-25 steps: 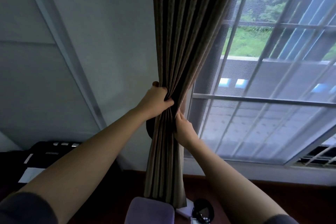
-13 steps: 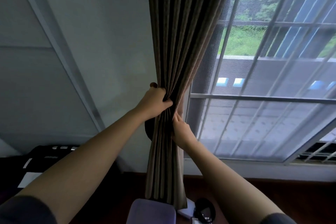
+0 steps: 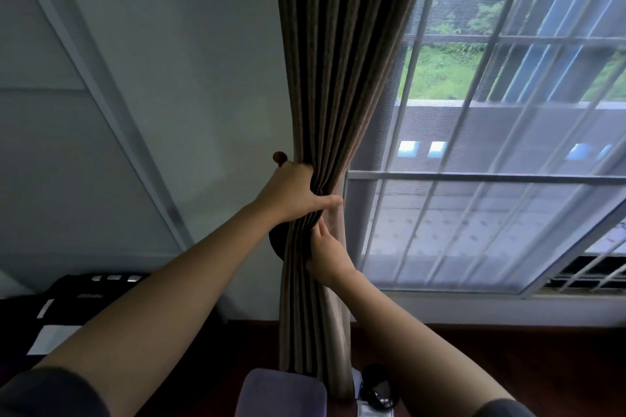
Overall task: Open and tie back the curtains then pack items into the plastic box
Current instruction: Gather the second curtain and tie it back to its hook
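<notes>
Change: right hand (image 3: 327, 256) has been raised, its fingertips brought just under the thumb of the left hand (image 3: 291, 193).
Seat (image 3: 281, 396): purple, nearest, at 6 o'clock.
Right hand: curtain (image 3: 338, 61) folds are pinched from 4 o'clock.
Left hand: gathered curtain is clasped, thumb laid across it toward 3 o'clock.
Knob (image 3: 279, 157): at the left hand's 11 o'clock.
Window (image 3: 474, 179): farthest, at 3 o'clock.
</notes>
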